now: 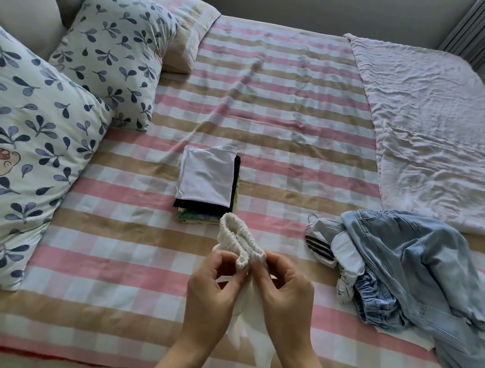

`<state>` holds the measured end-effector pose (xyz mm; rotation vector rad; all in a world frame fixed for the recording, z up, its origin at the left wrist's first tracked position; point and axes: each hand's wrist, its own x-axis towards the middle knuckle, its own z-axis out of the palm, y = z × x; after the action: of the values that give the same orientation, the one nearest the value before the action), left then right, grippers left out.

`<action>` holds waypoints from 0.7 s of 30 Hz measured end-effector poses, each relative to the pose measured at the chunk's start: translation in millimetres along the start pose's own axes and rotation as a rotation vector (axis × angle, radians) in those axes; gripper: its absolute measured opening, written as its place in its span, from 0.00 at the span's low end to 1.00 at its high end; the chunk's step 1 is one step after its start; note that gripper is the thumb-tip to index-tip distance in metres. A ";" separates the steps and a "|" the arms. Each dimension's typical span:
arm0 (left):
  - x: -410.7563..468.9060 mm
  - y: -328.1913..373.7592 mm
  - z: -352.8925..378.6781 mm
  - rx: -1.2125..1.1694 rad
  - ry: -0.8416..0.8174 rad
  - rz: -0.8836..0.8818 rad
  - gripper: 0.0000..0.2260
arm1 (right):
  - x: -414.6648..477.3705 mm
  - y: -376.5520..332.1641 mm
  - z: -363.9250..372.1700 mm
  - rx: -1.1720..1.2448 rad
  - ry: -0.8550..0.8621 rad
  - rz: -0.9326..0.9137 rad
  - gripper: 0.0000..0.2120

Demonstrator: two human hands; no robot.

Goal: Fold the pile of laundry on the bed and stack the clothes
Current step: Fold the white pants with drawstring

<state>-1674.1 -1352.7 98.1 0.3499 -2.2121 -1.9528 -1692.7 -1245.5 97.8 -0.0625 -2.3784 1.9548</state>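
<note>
Pinching white garment [239,241] waistband, left hand [212,288], right hand [285,297], above bed [105,305] edge

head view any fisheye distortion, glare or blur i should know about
Head view: wide-angle bending curves the bed along its near edge; head view: soft daylight, brightest on the pale quilt, no glare; head view: left hand, right hand and the white garment they pinch look sharp, the denim pile softens cornerward.
</note>
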 end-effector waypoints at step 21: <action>95.3 -40.5 -18.7 -0.180 -0.434 -0.298 0.23 | 63.9 44.5 -28.5 0.305 -0.271 0.222 0.11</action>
<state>-1757.6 -1402.3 57.7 0.2606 -2.3061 -2.5781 -1754.7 -1204.5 61.1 -0.0509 -2.2717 2.5593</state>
